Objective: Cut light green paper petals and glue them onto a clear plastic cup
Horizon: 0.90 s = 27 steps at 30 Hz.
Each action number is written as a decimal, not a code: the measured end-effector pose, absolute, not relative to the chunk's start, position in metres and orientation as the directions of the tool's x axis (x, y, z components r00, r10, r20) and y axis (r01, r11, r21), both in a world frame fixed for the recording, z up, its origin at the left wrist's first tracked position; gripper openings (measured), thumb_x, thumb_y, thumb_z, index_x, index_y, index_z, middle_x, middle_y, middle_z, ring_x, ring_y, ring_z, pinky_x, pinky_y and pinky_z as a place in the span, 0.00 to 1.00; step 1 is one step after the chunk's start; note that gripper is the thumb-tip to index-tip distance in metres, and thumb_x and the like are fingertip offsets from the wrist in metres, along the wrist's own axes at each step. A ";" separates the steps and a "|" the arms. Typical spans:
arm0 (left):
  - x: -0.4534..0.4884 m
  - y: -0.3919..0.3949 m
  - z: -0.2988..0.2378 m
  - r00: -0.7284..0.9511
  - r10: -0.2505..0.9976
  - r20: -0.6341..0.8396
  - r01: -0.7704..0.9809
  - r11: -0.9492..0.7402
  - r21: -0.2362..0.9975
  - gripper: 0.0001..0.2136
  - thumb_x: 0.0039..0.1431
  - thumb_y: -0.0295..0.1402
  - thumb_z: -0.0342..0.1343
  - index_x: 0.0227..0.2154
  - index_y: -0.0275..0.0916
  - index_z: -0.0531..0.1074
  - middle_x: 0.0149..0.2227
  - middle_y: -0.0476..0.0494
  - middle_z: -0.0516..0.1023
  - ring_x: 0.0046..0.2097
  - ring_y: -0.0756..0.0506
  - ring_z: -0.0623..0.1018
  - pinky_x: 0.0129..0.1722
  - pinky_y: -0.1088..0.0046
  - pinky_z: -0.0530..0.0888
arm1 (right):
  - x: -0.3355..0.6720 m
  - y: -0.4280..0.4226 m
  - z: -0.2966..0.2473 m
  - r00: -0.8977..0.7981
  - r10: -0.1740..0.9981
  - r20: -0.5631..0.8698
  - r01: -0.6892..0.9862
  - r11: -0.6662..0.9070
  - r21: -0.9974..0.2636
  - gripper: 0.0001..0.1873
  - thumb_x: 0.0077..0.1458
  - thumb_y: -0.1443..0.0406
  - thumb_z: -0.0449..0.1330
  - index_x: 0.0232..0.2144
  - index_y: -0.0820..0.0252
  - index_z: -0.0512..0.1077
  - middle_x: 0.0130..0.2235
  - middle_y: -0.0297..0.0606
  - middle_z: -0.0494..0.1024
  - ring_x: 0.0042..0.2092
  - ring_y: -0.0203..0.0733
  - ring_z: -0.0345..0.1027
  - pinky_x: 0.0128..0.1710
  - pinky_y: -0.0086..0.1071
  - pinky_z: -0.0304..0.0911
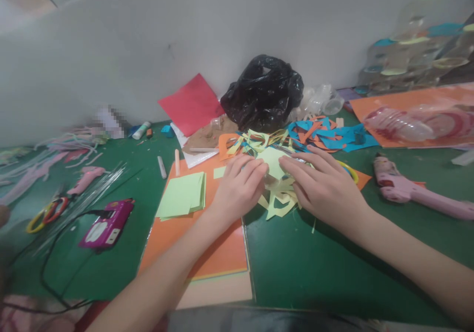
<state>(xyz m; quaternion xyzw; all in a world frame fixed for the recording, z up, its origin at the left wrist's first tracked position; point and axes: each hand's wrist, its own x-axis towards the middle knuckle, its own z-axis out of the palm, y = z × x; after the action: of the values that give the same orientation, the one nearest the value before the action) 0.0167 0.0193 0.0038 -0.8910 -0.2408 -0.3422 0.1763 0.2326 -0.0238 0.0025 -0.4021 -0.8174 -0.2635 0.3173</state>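
A piece of light green paper (272, 160) is between my two hands, above a heap of scraps. My left hand (242, 181) is closed with its fingertips on the paper's left edge. My right hand (322, 181) grips the right edge, its fingers partly stretched and slightly blurred. Behind the right hand a yellow scissor handle (350, 171) shows; the rest of the scissors is mostly hidden. Pale green offcuts (281, 206) lie beneath both hands. To the left, a stack of light green paper squares (181, 194) rests on orange sheets (218, 253).
A black plastic bag (262, 92) stands against the wall, beside red paper (192, 105) and blue scraps (355, 137). Pink glue guns lie right (418, 189) and left (87, 179). A magenta power strip (107, 223) with a black cable and more scissors (48, 216) are at left.
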 end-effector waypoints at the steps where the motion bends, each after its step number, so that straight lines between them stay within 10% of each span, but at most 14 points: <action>1: 0.017 0.019 0.004 0.648 0.310 0.696 0.550 -0.822 -0.146 0.13 0.62 0.20 0.52 0.48 0.35 0.69 0.45 0.38 0.80 0.49 0.40 0.75 0.54 0.59 0.74 | 0.233 -0.024 0.002 -0.473 0.496 0.729 0.827 0.536 0.172 0.15 0.61 0.75 0.54 0.49 0.68 0.73 0.45 0.43 0.82 0.48 0.49 0.73 0.57 0.47 0.65; 27: 0.014 0.021 -0.001 0.619 0.421 0.663 0.566 -0.824 -0.005 0.14 0.63 0.22 0.51 0.50 0.37 0.66 0.53 0.36 0.76 0.59 0.39 0.71 0.60 0.54 0.72 | 0.229 -0.021 -0.005 -0.543 0.496 0.678 0.755 0.641 0.136 0.19 0.66 0.70 0.52 0.56 0.69 0.71 0.56 0.44 0.77 0.56 0.50 0.68 0.63 0.51 0.60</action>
<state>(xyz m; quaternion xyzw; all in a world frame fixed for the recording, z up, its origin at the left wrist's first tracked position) 0.0138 0.0209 -0.0014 -0.8933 -0.2761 -0.3381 0.1073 0.2289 -0.0214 -0.0049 -0.3669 -0.8524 -0.2116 0.3066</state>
